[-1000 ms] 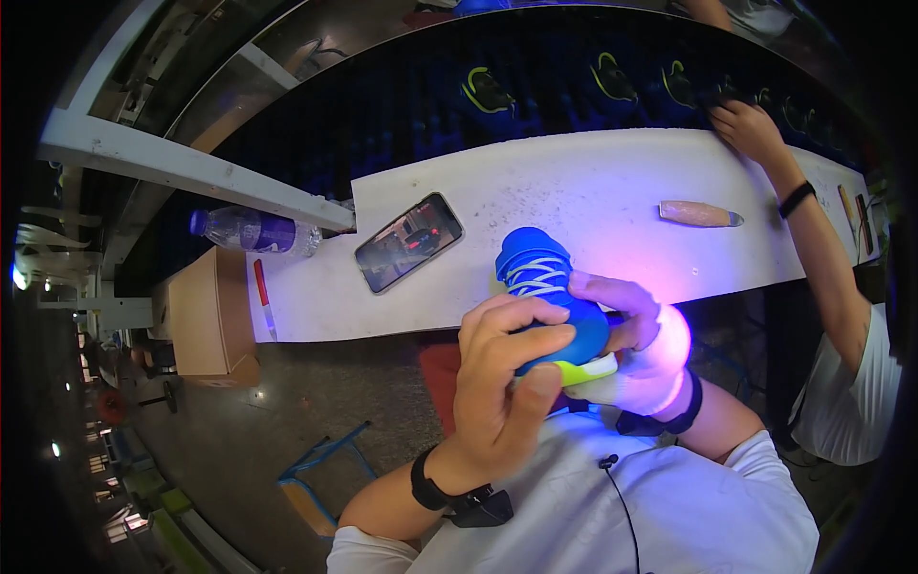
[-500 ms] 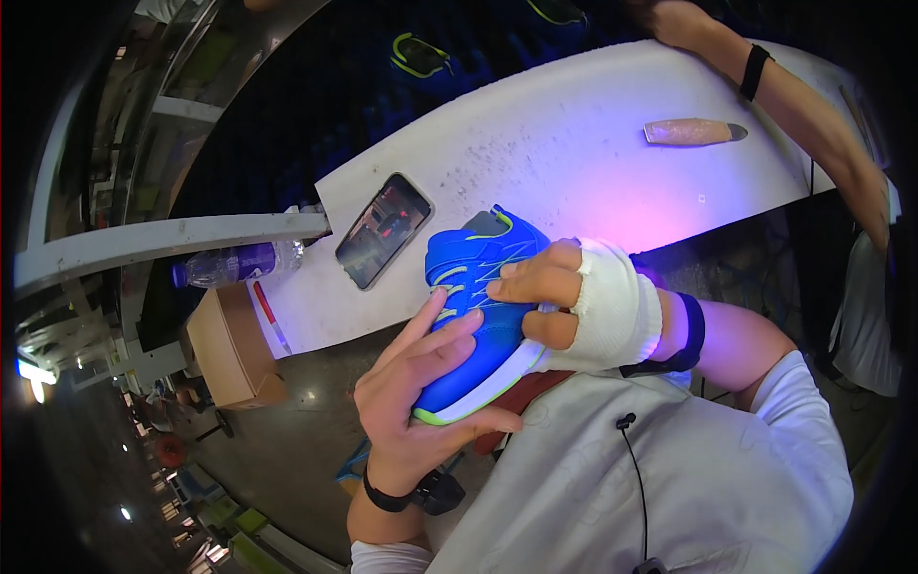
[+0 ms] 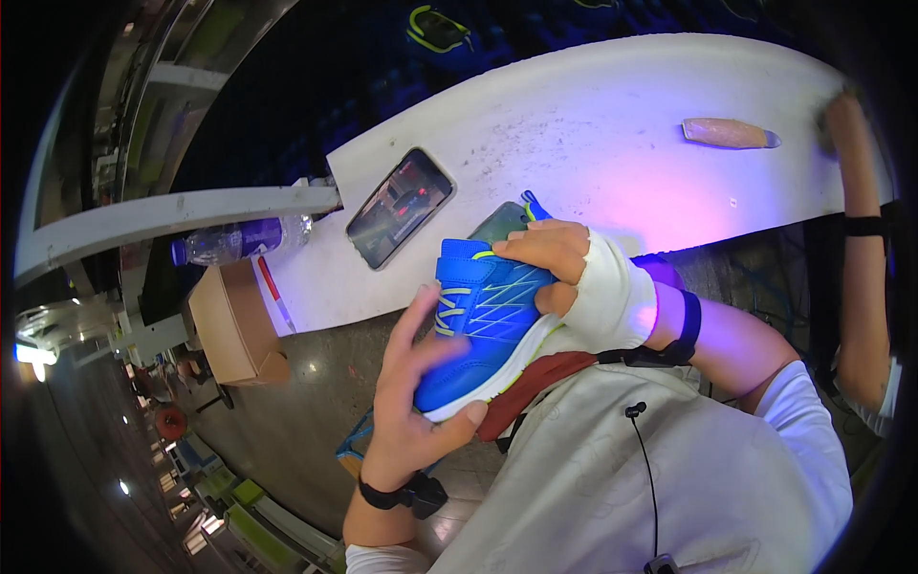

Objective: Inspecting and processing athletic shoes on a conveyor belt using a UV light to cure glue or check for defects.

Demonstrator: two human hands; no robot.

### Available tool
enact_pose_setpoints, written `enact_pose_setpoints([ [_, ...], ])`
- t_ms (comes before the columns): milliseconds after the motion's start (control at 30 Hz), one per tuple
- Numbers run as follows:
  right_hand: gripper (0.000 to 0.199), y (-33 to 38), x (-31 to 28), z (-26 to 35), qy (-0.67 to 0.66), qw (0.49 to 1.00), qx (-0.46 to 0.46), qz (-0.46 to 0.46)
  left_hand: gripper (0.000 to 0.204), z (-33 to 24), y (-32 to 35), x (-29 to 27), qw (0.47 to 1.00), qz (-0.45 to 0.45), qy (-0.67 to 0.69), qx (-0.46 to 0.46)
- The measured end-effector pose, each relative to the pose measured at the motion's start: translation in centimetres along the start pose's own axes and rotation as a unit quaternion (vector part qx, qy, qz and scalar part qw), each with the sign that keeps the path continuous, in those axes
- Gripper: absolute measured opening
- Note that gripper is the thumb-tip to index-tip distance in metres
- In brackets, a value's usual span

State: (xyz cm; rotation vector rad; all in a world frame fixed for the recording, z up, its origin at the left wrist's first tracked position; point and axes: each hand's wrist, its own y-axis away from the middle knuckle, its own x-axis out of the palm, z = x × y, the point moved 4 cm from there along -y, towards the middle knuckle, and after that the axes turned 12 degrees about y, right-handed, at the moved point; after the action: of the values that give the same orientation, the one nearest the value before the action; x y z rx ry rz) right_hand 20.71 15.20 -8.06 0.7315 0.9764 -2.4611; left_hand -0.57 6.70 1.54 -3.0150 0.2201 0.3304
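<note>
The white counter point(image 3: 574, 120) bears dark specks. A cardboard box point(image 3: 234, 325) stands beside its left end. The blue shoe point(image 3: 492, 311) is held across the counter's near edge: the left hand point(image 3: 397, 383) has its fingers clamped on the toe, the white-wrapped right hand point(image 3: 598, 287) on the heel side. A bottle point(image 3: 239, 242) lies at the counter's left end, a phone point(image 3: 400, 209) on its left half, a tan-handled tool point(image 3: 727, 133) on its right.

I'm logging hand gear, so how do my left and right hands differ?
Your left hand is bare, while your right hand wears a white glove with fingers uncovered. Your left hand grips the blue shoe toward the toe; your right hand holds it near the collar. Both hands are on the same shoe, and both wrists wear black bands.
</note>
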Motion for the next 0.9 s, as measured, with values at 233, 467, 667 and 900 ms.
enact_pose_setpoints([
  [233,0.032,0.3,1.0,2.3,0.097,0.991,-0.087,-0.028,0.103,1.2,-0.1,1.0,0.936,0.022,-0.248,-0.248],
  [467,0.036,1.9,1.3,2.2,0.118,0.986,-0.107,-0.041,0.100,-1.2,-2.2,-0.4,0.937,0.005,-0.271,-0.221],
  [667,0.066,1.6,-5.9,2.2,-0.074,0.977,0.130,-0.150,0.064,-3.6,-3.2,3.1,0.993,0.057,-0.101,0.001],
  [900,0.077,1.0,-13.9,3.8,-0.083,0.994,0.058,-0.040,0.074,3.0,-2.9,12.8,0.983,-0.008,-0.044,0.177],
])
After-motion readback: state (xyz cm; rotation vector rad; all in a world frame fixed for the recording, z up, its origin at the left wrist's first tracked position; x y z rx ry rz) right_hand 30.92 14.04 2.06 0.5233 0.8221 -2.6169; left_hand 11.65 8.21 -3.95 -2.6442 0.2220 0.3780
